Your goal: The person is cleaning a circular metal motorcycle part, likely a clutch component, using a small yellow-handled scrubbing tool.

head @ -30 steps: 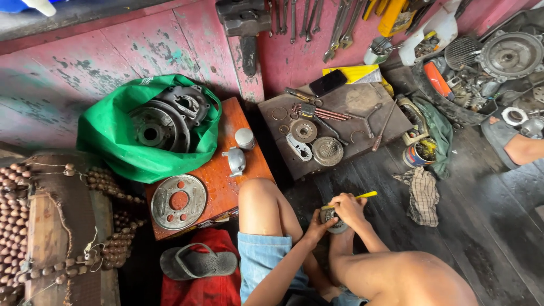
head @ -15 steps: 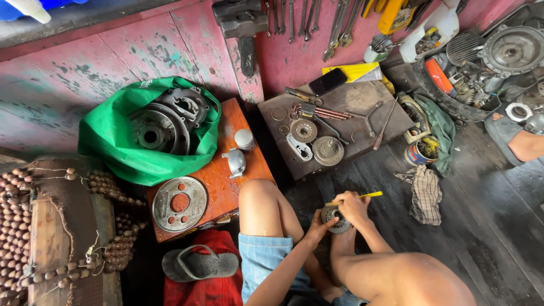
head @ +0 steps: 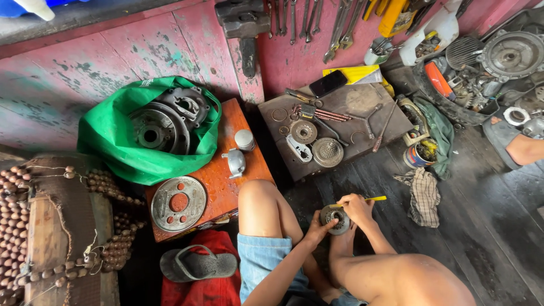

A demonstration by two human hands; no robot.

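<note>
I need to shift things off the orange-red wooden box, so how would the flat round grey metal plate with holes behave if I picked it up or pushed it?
The flat round grey metal plate looks like stiff metal, so it probably will not flex. Lying flat on the orange-red wooden box, it would likely slide rather than roll. It sits near the box's front edge, so a push that way might tip it off.

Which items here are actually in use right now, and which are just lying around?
In use:
- round metal part, held by the left hand
- yellow-handled tool, in the right hand, tip at the part

Lying about:
- green bag of engine parts
- metal disc on the orange box
- gears on the dark board
- checked rag
- sandal
</note>
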